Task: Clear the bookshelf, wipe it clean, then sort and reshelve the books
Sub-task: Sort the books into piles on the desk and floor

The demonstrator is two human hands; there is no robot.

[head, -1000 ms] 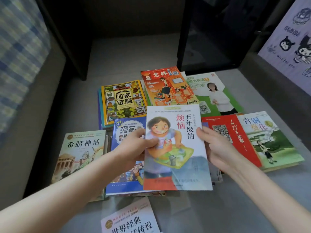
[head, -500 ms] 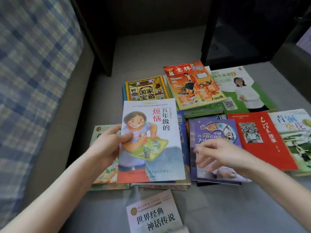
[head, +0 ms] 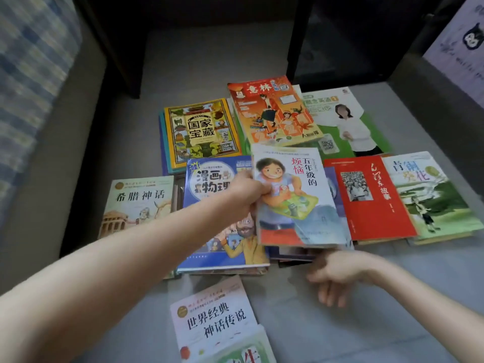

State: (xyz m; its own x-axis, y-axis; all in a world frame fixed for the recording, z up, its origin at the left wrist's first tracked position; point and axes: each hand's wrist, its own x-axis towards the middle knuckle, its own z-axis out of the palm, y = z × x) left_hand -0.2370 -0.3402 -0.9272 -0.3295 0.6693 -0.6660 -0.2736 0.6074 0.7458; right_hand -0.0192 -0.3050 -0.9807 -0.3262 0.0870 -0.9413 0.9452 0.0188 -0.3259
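Observation:
My left hand (head: 245, 196) grips the left edge of a white book with a cartoon child on its cover (head: 301, 197). That book lies over a purple book, between the blue comic physics book (head: 220, 231) and the red book (head: 366, 197). My right hand (head: 337, 273) hovers low in front of the books, fingers loose, holding nothing. Several more books lie flat on the grey floor (head: 340, 323): a yellow treasure book (head: 201, 132), an orange magazine (head: 272, 111), a green-and-white book (head: 348, 124), a Greek myths book (head: 136, 205), a pale green book (head: 429, 197).
A white legends book (head: 217, 323) lies nearest me. Dark shelf uprights (head: 296, 38) stand behind the books, with an open floor gap between them. A blue checked fabric (head: 28, 74) rises at the left. A poster (head: 461, 40) leans at the far right.
The left hand has carried the cartoon-child book to the right, onto the purple book. The right hand has drawn back from the purple book toward me.

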